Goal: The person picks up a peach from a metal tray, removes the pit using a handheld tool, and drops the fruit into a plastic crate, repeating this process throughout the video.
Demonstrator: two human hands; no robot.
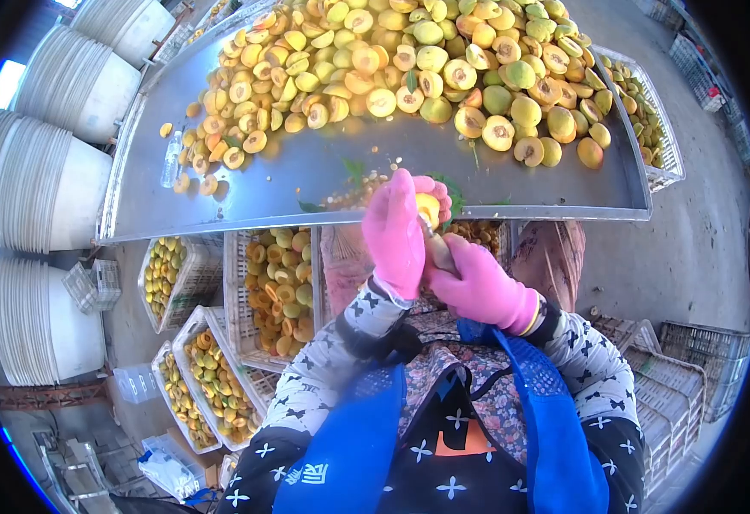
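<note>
My left hand (395, 236), in a pink glove, is closed around a yellow peach half (427, 208) at the table's near edge. In my right hand (482, 287), also gloved in pink, is a short-handled pitting tool (440, 249). Its metal tip meets the peach half, and the fingers of my left hand partly hide the contact. Just beyond my hands, pits and fruit scraps (360, 197) lie with green leaves (454, 195) on the metal table (281, 176). A large heap of halved yellow peaches (349, 73) covers its far side.
Crates of peach halves stand under the table (277, 291) and to the left (217, 385). Another filled crate (649, 116) is at the table's right end. Stacked white tubs (37, 180) line the left side; stacked empty crates (662, 411) stand behind right. A clear bottle (171, 161) lies on the table.
</note>
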